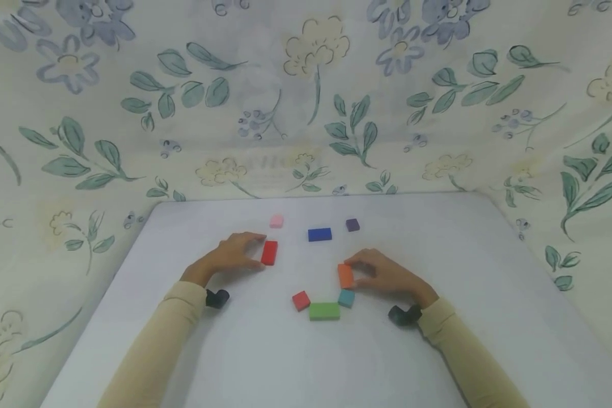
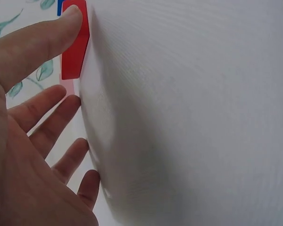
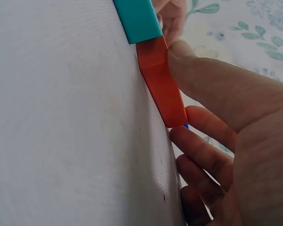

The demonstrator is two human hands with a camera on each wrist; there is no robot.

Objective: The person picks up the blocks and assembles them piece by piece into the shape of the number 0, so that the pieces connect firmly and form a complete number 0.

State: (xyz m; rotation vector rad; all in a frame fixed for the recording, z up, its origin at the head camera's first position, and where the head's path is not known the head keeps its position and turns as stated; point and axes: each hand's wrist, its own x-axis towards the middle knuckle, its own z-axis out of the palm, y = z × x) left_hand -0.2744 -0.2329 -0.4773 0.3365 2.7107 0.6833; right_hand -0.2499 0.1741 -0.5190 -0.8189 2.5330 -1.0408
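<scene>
So the orange block [image 1: 345, 276] sits just left of the right hand [image 1: 382, 272], and those fingers are pinching it, thumb toward the near end and index at the far end. Its long axis runs pretty much straight away from the person, near end looks like it's butting up against the teal block [image 1: 346, 298]. Over on the other side, the long red block [image 1: 270, 253] is just right of the left hand [image 1: 229, 252], which is obviously the nearer one. Those fingers are spread around its ends, index a bit short of it; can't tell if the thumb's touching. Long axis points away too, far end leaning slightly right. Blue block [image 1: 319, 234] is out past both sets of fingers, between them.
</scene>
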